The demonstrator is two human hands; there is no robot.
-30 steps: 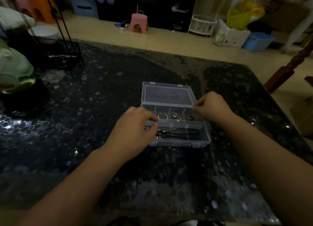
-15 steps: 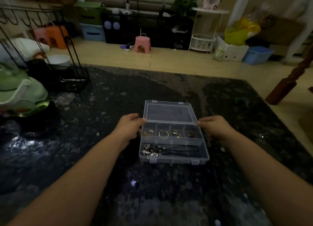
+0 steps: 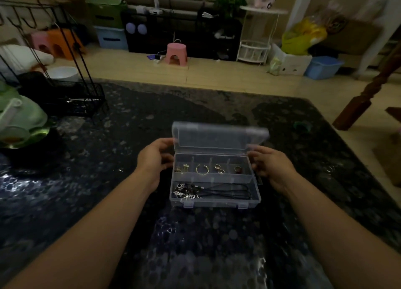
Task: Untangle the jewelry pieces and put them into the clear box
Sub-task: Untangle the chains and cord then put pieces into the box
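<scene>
clear plastic compartment box [image 3: 214,198] is set on the dark speckled counter [image 3: 108,202], its hinged lid [image 3: 219,137] raised about halfway. gold rings and small pieces [image 3: 202,169] are sorted into the rear cells; black cord necklaces with silver charms [image 3: 208,191] are laid in the long front cell. no loose jewelry is seen on the counter, so sorting is judged done. lid corners are pinched by left hand [image 3: 153,158] and right hand [image 3: 271,165], fingers curled. closing and latching is judged left.

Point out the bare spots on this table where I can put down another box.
Bare table shows beyond the clear box, between the black wire rack and the small green thing, and nearer, between the forearms. Crowded: far left, by the green dishes.
</scene>
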